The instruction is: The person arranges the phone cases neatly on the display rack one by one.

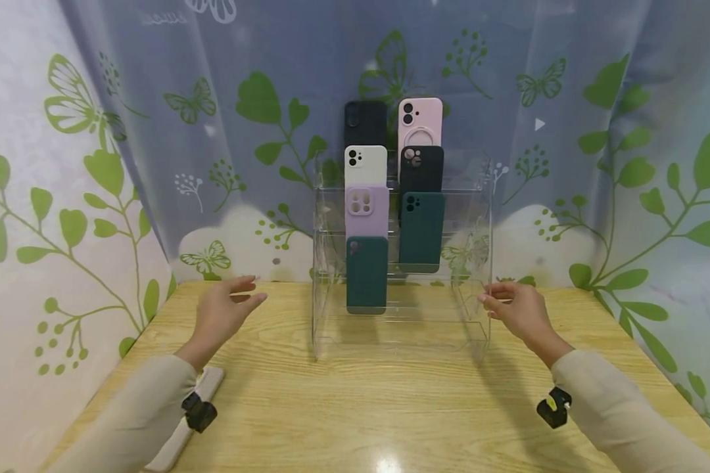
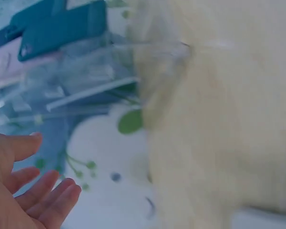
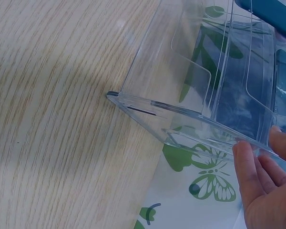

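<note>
A clear acrylic display rack (image 1: 402,332) stands on the table with phone cases in two columns. The left column holds a black case (image 1: 365,125), a white case (image 1: 367,167), a lilac case (image 1: 375,220) and a dark teal case (image 1: 367,276). On the right are a pink case (image 1: 426,115), another black case (image 1: 424,172) and another teal case (image 1: 421,233). My right hand (image 1: 517,312) pinches the rack's right side panel (image 3: 181,112) between thumb and fingers. Left of the rack, apart from it, my left hand (image 1: 221,315) hovers with fingers spread, holding nothing.
A long off-white object (image 1: 174,447) lies on the wooden table (image 1: 307,414) at the left, partly hidden under my left forearm. Behind the rack hangs a blue curtain (image 1: 307,46) printed with green leaves and butterflies, and similar fabric runs along both sides.
</note>
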### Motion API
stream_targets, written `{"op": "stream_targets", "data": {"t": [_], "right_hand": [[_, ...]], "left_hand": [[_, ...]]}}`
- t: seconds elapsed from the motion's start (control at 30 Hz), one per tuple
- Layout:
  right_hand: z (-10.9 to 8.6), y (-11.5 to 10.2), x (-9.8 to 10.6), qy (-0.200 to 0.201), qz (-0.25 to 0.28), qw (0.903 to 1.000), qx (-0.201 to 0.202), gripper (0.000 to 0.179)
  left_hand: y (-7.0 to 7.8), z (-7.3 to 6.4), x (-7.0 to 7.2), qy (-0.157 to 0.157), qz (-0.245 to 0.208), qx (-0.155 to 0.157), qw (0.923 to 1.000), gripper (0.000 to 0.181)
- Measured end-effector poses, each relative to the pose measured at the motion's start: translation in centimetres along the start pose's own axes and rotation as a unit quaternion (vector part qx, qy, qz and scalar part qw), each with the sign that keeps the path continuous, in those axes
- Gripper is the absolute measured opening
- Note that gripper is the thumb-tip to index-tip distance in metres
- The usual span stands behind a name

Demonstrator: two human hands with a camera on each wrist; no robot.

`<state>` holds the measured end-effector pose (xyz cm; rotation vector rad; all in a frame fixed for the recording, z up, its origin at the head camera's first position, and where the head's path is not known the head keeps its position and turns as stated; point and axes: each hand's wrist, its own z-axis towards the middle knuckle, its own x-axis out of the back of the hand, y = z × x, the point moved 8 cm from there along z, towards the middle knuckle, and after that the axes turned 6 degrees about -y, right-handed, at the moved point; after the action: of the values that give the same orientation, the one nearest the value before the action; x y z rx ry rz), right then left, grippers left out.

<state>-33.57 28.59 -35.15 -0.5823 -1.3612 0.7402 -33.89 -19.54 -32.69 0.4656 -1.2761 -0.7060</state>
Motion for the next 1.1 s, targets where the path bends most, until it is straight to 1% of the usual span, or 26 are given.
{"op": "stream_targets", "data": {"t": [0.13,0.3,0.4,0.5,0.6,0.63,0.7,0.77,0.87,0.97,1.1], "right_hand": [[-0.1,-0.1,0.0,-0.001,0.001,1.0,0.001,0.041],[-0.1,-0.1,0.1,-0.001,0.002,1.0,-0.001,0.042],[0.0,0.0,0.1,-0.002,0.004,1.0,-0.003,0.042],[0.0,0.0,0.1,-0.002,0.004,1.0,-0.005,0.042],[0.0,0.0,0.1,-0.001,0.002,1.0,-0.006,0.042],[0.0,0.0,0.1,-0.001,0.002,1.0,-0.006,0.042],[0.0,0.1,0.1,-0.001,0.001,1.0,-0.007,0.042],[0.0,0.1,0.1,0.0,-0.001,1.0,-0.008,0.042],[0.0,0.2,0.1,0.001,-0.007,0.9999,-0.01,0.042],[0.1,0.2,0.2,0.004,-0.013,0.9999,-0.008,0.041],[0.1,0.2,0.1,0.006,-0.015,0.9999,-0.006,0.04]], "left_hand": [[-3.0,-1.8,0.4,-0.021,0.011,0.009,0.9997,0.05],[-6.2,-4.1,0.3,-0.054,0.027,0.015,0.9981,0.052],[-8.2,-5.3,0.1,-0.075,0.046,0.021,0.9959,0.055],[-10.2,-6.4,-0.2,-0.101,0.054,0.035,0.9928,0.059],[-11.7,-7.3,-0.5,-0.118,0.086,0.037,0.9887,0.063],[-12.0,-7.6,-0.5,-0.12,0.1,0.033,0.9872,0.064],[-12.5,-7.9,-0.6,-0.115,0.13,0.017,0.9847,0.064],[-12.7,-8.3,-0.7,-0.107,0.152,-0.003,0.9824,0.065],[-12.9,-8.8,-1.0,-0.105,0.181,-0.018,0.9777,0.068],[-13.2,-9.1,-1.4,-0.107,0.208,-0.019,0.9721,0.073],[-13.9,-9.4,-1.8,-0.11,0.239,0.0,0.9649,0.08]]}}
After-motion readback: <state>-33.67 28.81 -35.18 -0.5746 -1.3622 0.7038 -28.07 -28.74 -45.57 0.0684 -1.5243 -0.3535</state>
